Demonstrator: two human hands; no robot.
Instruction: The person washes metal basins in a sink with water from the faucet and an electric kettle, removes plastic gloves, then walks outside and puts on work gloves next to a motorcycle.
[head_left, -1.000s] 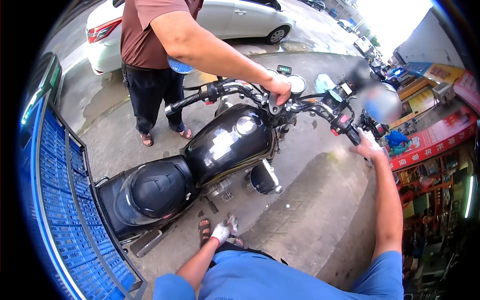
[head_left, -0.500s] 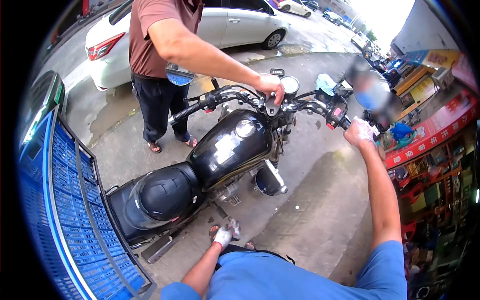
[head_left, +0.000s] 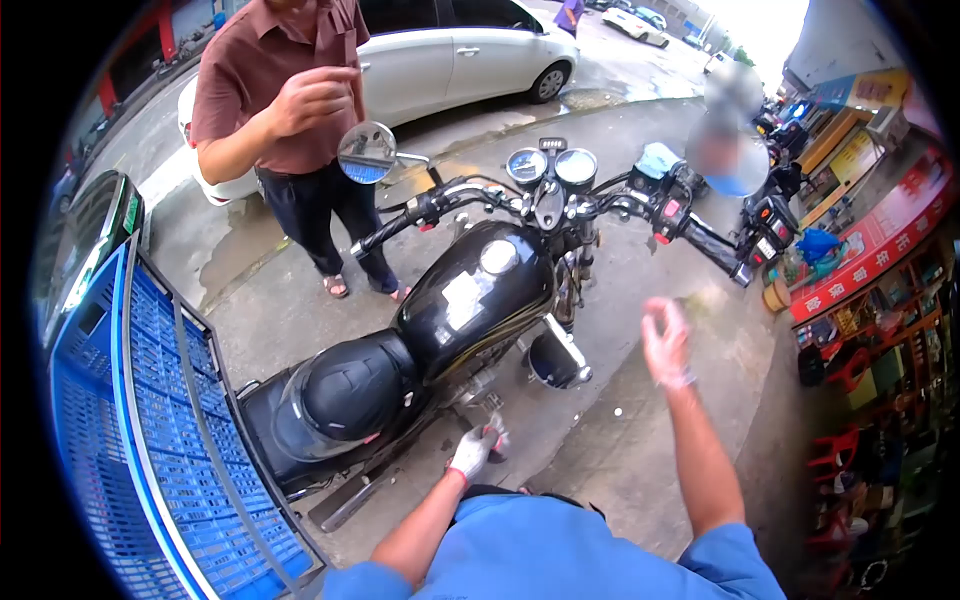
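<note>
A black motorcycle (head_left: 475,275) stands across the middle, with a dark helmet (head_left: 355,390) on its seat. My left hand (head_left: 474,452), in a whitish glove, is closed low beside the engine, near my waist; what it grips is too small to make out. Off the handlebar, my right hand (head_left: 667,340) is raised over the pavement, its fingers apart and nothing visible between them. It is nearest to the right handlebar grip (head_left: 715,252) and the lower round mirror (head_left: 555,360). Light blue cloth or plastic (head_left: 657,160) lies near the right-hand controls.
Across the motorcycle stands a person in a maroon shirt (head_left: 280,100), one hand raised. Behind is a white car (head_left: 455,60). A blue crate (head_left: 180,430) borders the left side. Red signs (head_left: 870,260) and shop goods line the right; other motorcycles stand beyond.
My right hand has let go of the handlebar grip and moved down and left. The other person has lifted their hand from the handlebar centre and drawn it back, uncovering the gauges.
</note>
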